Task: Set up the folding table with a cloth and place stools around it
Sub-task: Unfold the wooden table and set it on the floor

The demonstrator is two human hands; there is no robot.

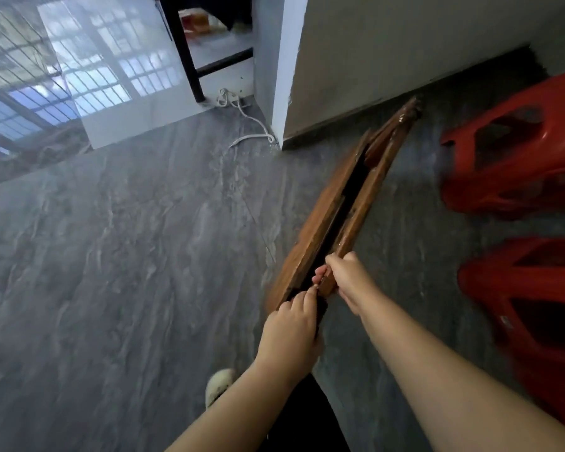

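The folded brown wooden table (320, 223) stands on edge on the grey floor, seen from above, with a dark gap between its two halves. My left hand (291, 331) grips the near end of the left half. My right hand (349, 278) grips the near end of the right half, fingers curled into the gap. Two red plastic stools lie to the right: one (516, 151) further away near the wall, one (535, 308) closer. No cloth is in view.
A white wall corner (284, 93) rises just beyond the table's far end. A white cable (252, 125) trails on the floor by it. A black furniture leg (186, 53) stands behind. Grey marbled floor (111, 256) spreads to the left. My slipper (219, 386) shows below.
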